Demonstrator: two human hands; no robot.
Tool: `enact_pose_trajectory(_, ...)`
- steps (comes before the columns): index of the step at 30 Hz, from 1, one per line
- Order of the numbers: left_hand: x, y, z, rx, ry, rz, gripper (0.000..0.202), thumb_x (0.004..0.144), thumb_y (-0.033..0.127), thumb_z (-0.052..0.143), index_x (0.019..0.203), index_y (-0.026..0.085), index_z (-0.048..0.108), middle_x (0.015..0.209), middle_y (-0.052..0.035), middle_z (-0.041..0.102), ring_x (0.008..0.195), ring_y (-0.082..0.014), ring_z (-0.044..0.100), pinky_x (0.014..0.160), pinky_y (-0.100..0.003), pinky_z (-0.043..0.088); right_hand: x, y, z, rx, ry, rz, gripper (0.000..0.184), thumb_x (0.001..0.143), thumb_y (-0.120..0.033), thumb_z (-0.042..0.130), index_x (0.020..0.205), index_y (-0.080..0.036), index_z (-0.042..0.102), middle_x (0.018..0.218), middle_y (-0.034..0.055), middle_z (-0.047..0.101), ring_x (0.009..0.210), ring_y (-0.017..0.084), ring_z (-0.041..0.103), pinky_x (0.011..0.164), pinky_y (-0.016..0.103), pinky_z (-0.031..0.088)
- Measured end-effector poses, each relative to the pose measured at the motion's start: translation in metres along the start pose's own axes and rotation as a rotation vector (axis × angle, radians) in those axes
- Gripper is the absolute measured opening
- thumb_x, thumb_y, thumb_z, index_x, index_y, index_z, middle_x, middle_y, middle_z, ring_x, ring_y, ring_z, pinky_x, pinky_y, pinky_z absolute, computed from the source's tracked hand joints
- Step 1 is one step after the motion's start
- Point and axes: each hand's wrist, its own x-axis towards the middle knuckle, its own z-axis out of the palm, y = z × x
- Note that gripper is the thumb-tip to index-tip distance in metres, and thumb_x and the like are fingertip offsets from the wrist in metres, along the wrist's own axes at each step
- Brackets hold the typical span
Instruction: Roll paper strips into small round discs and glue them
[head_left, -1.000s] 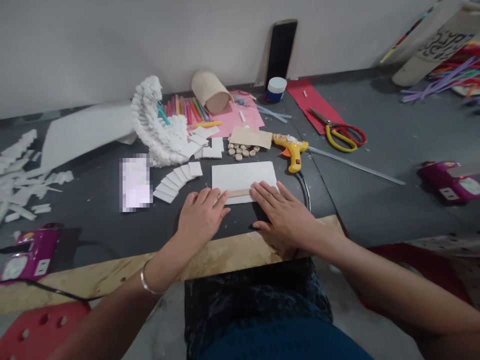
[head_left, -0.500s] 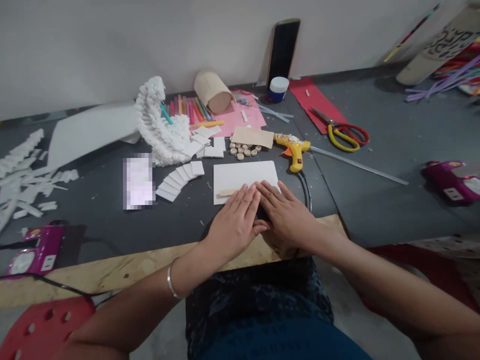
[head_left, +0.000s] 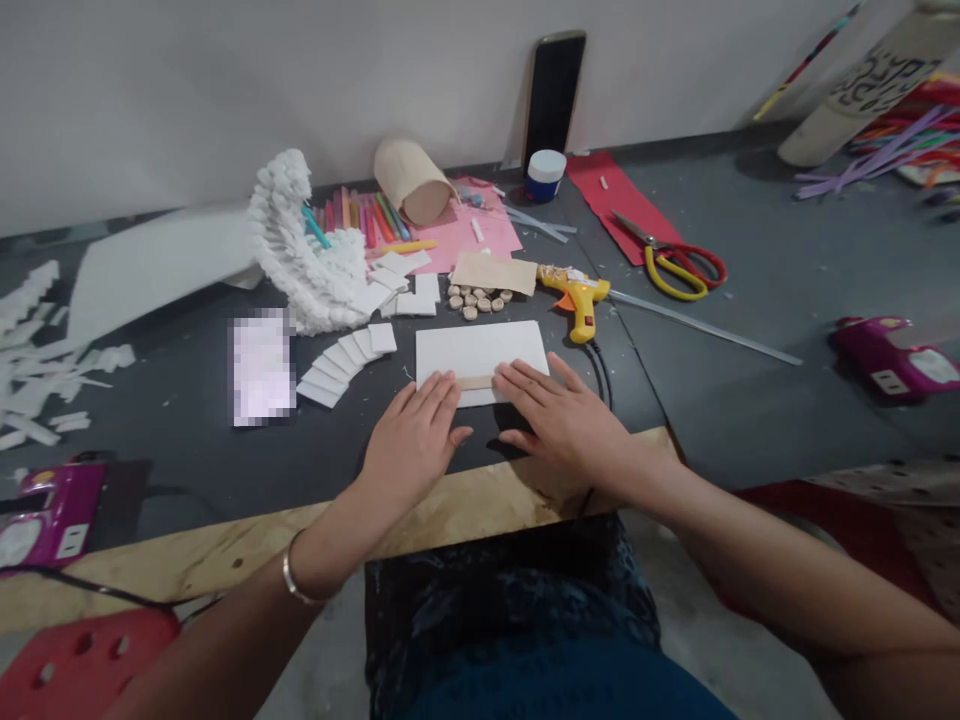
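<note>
A white rectangular card (head_left: 480,345) lies flat on the dark tabletop in front of me. Along its near edge runs a tan craft stick (head_left: 476,383), its ends covered by my fingers. My left hand (head_left: 416,430) rests with fingers stretched on the stick's left end. On the right end, the outstretched fingertips of my right hand (head_left: 555,415) lie flat. Beyond the card are small round tan pieces (head_left: 476,302) partly under a tan strip (head_left: 493,273). A yellow hot glue gun (head_left: 577,297) lies to the right of these.
White square pieces (head_left: 345,360) fan out left of the card, near a fluffy white form (head_left: 300,260). Scissors (head_left: 675,262) and red paper (head_left: 622,205) lie at right. A phone (head_left: 553,95) leans on the wall. Purple devices (head_left: 896,355) sit at both sides.
My left hand has slid left along the stick, away from my right hand, uncovering the stick's middle. The right hand stays near the card's right side. The view has shifted slightly.
</note>
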Motion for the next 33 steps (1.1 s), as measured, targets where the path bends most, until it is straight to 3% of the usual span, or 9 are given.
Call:
enact_pose_trajectory(3, 0.013, -0.007, -0.007, -0.013, 0.008, -0.002, 0.031, 0.097, 0.026, 0.041, 0.117, 0.012, 0.060, 0.124, -0.0148, 0.062, 0.111, -0.0277, 0.057, 0.089, -0.041, 0.045, 0.010, 0.007, -0.010, 0.006, 0.054, -0.013, 0.036, 0.097, -0.035, 0.047, 0.126, -0.017, 0.059, 0.134, 0.0090, 0.060, 0.125, 0.027, 0.051, 0.109, 0.046, 0.029)
enact_pose_trajectory(6, 0.022, -0.013, -0.011, -0.054, -0.017, 0.004, 0.022, 0.094, 0.029, 0.050, 0.102, 0.014, 0.063, 0.104, -0.0122, 0.064, 0.092, -0.0260, 0.057, 0.076, -0.038, 0.043, 0.020, 0.014, -0.017, -0.025, 0.047, -0.016, 0.026, 0.092, -0.031, 0.056, 0.113, -0.018, 0.065, 0.116, 0.0094, 0.067, 0.105, 0.027, 0.056, 0.087, 0.039, 0.038)
enact_pose_trajectory(10, 0.022, -0.019, -0.011, -0.080, -0.030, 0.041, 0.021, 0.092, 0.035, 0.054, 0.098, 0.016, 0.061, 0.096, -0.0090, 0.065, 0.090, -0.0245, 0.056, 0.077, -0.038, 0.038, 0.028, 0.019, -0.016, -0.048, 0.040, -0.068, 0.020, 0.088, -0.031, 0.062, 0.102, -0.016, 0.066, 0.098, 0.0093, 0.067, 0.094, 0.025, 0.054, 0.079, 0.037, 0.033)
enact_pose_trajectory(15, 0.017, -0.021, -0.011, -0.088, 0.002, 0.073, 0.024, 0.097, 0.030, 0.044, 0.095, 0.017, 0.064, 0.090, -0.0075, 0.067, 0.088, -0.0232, 0.058, 0.080, -0.039, 0.036, 0.028, 0.020, -0.011, -0.041, 0.078, -0.115, 0.012, 0.090, -0.026, 0.059, 0.093, -0.016, 0.065, 0.092, 0.0079, 0.066, 0.090, 0.023, 0.052, 0.077, 0.035, 0.030)
enact_pose_trajectory(20, 0.026, -0.021, -0.021, -0.287, 0.007, -0.040, 0.023, 0.096, 0.029, 0.048, 0.088, 0.018, 0.067, 0.090, -0.0055, 0.070, 0.088, -0.0203, 0.061, 0.077, -0.037, 0.036, 0.032, 0.021, -0.015, 0.047, 0.106, -0.114, 0.018, 0.093, -0.024, 0.052, 0.086, -0.017, 0.067, 0.085, 0.0061, 0.068, 0.085, 0.021, 0.055, 0.077, 0.034, 0.031)
enact_pose_trajectory(23, 0.038, -0.025, -0.028, -0.436, -0.077, -0.149, 0.018, 0.092, 0.028, 0.056, 0.084, 0.019, 0.069, 0.087, -0.0032, 0.071, 0.085, -0.0192, 0.063, 0.078, -0.035, 0.038, 0.041, 0.028, -0.020, 0.194, 0.051, -0.054, 0.016, 0.092, -0.025, 0.055, 0.085, -0.018, 0.068, 0.083, 0.0038, 0.070, 0.083, 0.018, 0.059, 0.078, 0.033, 0.033)
enact_pose_trajectory(27, 0.050, -0.033, -0.026, -0.557, -0.143, -0.273, 0.009, 0.084, 0.025, 0.066, 0.080, 0.019, 0.071, 0.079, -0.0017, 0.071, 0.075, -0.0169, 0.062, 0.073, -0.031, 0.040, 0.055, 0.042, -0.020, 0.376, -0.130, 0.028, 0.009, 0.088, -0.025, 0.061, 0.089, -0.020, 0.069, 0.078, -0.0008, 0.072, 0.073, 0.014, 0.062, 0.076, 0.030, 0.036)
enact_pose_trajectory(29, 0.053, -0.036, -0.021, -0.535, -0.139, -0.275, 0.010, 0.083, 0.026, 0.067, 0.077, 0.018, 0.071, 0.077, -0.0023, 0.070, 0.075, -0.0171, 0.061, 0.073, -0.032, 0.040, 0.060, 0.047, -0.017, 0.379, -0.167, 0.025, 0.009, 0.087, -0.025, 0.061, 0.087, -0.020, 0.069, 0.076, -0.0007, 0.071, 0.071, 0.014, 0.062, 0.073, 0.029, 0.037)
enact_pose_trajectory(33, 0.053, -0.040, -0.014, -0.485, -0.090, -0.219, 0.013, 0.083, 0.027, 0.067, 0.076, 0.018, 0.071, 0.080, -0.0041, 0.069, 0.079, -0.0185, 0.060, 0.074, -0.033, 0.040, 0.061, 0.052, -0.006, 0.331, -0.113, -0.047, 0.011, 0.087, -0.026, 0.061, 0.085, -0.019, 0.068, 0.081, 0.0017, 0.071, 0.081, 0.017, 0.061, 0.074, 0.029, 0.037)
